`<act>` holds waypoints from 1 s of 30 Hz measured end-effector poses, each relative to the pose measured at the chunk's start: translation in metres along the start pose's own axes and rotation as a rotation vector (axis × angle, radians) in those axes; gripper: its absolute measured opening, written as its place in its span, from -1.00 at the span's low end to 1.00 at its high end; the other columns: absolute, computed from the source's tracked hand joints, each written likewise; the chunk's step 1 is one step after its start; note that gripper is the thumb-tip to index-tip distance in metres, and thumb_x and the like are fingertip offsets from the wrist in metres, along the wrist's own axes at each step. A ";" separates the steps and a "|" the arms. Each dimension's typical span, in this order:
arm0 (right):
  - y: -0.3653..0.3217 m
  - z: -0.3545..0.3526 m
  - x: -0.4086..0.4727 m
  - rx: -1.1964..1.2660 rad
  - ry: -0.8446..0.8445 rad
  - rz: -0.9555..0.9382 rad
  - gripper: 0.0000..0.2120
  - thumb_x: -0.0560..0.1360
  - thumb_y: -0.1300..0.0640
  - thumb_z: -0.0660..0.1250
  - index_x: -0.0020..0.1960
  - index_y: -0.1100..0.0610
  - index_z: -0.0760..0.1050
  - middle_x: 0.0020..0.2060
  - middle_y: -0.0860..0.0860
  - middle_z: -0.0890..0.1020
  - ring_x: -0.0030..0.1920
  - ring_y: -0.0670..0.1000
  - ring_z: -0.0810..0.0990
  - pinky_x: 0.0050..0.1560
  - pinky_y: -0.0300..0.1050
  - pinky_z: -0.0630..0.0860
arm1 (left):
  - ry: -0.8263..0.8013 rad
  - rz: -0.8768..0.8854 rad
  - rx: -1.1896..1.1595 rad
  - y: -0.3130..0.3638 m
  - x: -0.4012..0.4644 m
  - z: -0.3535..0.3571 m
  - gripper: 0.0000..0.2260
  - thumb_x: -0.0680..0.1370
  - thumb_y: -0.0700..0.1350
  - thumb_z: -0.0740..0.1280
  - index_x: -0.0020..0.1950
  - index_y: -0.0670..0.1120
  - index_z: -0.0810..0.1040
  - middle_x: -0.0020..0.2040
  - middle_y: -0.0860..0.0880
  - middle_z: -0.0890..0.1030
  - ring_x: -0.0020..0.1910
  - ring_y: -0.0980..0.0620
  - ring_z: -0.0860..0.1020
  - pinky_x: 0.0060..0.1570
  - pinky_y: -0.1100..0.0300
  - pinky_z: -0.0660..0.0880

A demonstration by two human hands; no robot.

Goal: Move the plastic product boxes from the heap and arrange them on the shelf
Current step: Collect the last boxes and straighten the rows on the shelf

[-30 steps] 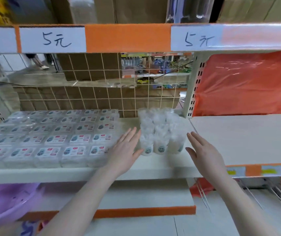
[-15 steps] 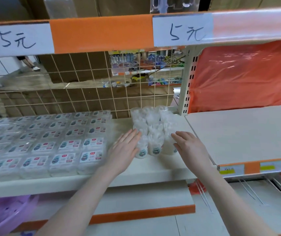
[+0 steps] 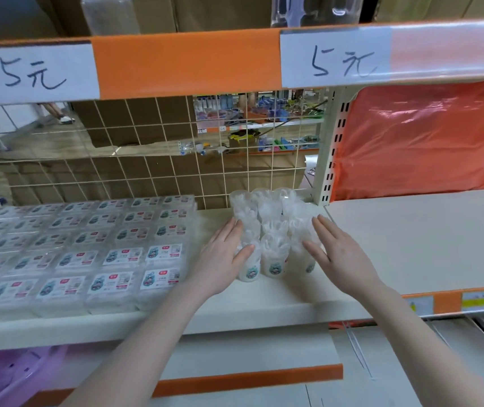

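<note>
The shelf (image 3: pixel 264 301) runs across the middle of the frame, a pale board with a wire grid (image 3: pixel 152 160) behind it and an orange sheet (image 3: pixel 423 136) at upper right. Along the top, two price tags (image 3: pixel 334 60) sit on the orange edge of the next shelf up. A purple tub (image 3: pixel 5 374) shows at lower left; what it holds cannot be made out

At centre left lie the flat boxes (image 3: pixel 88 245), clear plastic with printed labels, packed edge to edge in neat rows and seemingly stacked more than one deep. Their contents look white but are too blurred to name

Just right of them, at frame centre, stands a block of clear tubs (image 3: pixel 273 230), three across and about three deep, upright and touching, each filled with something pale and fine. The heap itself is not in view

The left hand (image 3: pixel 223 257) lies flat against the block's left side, fingers straight. The right hand (image 3: pixel 340 254) mirrors it on the right side, also flat and gripping nothing. Both press inward, likely squaring the block

The tubs look light, thin-walled and slick, so they probably slide easily and may tip or dent if squeezed hard. Low on the side walls, with flat palms, seems the safest hold
</note>
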State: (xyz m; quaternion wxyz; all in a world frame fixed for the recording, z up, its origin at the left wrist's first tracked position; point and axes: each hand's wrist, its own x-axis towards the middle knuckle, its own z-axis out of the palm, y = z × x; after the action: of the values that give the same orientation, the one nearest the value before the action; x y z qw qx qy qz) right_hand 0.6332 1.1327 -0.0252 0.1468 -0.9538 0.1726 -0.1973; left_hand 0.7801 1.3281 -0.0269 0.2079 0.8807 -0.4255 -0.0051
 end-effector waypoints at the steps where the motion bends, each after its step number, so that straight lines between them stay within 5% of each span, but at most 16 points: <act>1: 0.002 0.000 0.004 0.043 -0.058 0.039 -0.44 0.59 -0.10 0.08 0.50 0.16 0.15 0.49 0.06 0.18 0.49 0.01 0.14 0.36 -0.25 0.02 | -0.020 -0.022 -0.005 0.002 0.003 -0.002 -0.46 0.63 0.14 0.01 0.56 -0.03 -0.02 0.57 0.03 -0.03 0.53 0.09 -0.03 0.44 0.18 0.00; 4: 0.003 0.004 0.009 0.109 -0.185 0.117 -0.42 0.59 -0.17 -0.02 0.53 0.07 0.07 0.52 -0.04 0.06 0.49 -0.05 0.10 0.35 -0.22 0.10 | -0.098 -0.074 -0.016 0.004 0.010 -0.004 -0.46 0.63 0.16 -0.02 0.56 -0.02 -0.02 0.56 0.04 -0.04 0.52 0.07 0.01 0.42 0.15 0.06; 10: -0.007 0.014 0.003 0.204 -0.147 0.140 -0.42 0.60 -0.15 0.00 0.54 0.07 0.01 0.53 -0.07 -0.02 0.48 -0.05 0.13 0.27 -0.23 0.17 | -0.116 -0.092 -0.046 -0.004 0.011 -0.001 -0.45 0.63 0.17 -0.01 0.56 -0.01 -0.02 0.57 0.05 -0.07 0.52 0.06 0.03 0.42 0.12 0.07; 16: -0.009 0.018 0.002 0.247 -0.127 0.097 -0.40 0.62 -0.07 0.03 0.54 0.13 -0.09 0.53 0.01 -0.12 0.51 -0.05 -0.01 0.29 -0.38 0.01 | -0.057 -0.091 -0.068 -0.010 0.013 0.001 -0.47 0.63 0.14 -0.01 0.56 0.00 -0.02 0.56 0.05 -0.06 0.52 0.11 -0.03 0.44 0.11 0.02; 30: 0.004 0.023 0.010 0.264 -0.093 0.124 -0.32 0.54 -0.22 -0.07 0.54 0.12 0.00 0.53 -0.05 -0.01 0.50 -0.11 0.03 0.24 -0.42 0.00 | 0.078 -0.122 -0.163 -0.011 0.011 0.021 -0.53 0.65 0.08 -0.06 0.55 0.00 0.06 0.56 0.08 0.00 0.52 0.17 -0.04 0.49 0.13 -0.01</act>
State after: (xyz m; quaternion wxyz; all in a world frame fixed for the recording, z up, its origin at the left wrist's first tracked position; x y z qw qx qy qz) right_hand 0.6510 1.1296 -0.0438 0.2908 -0.9218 0.1968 -0.1645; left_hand 0.7914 1.3179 -0.0481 0.2945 0.8847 -0.3608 -0.0182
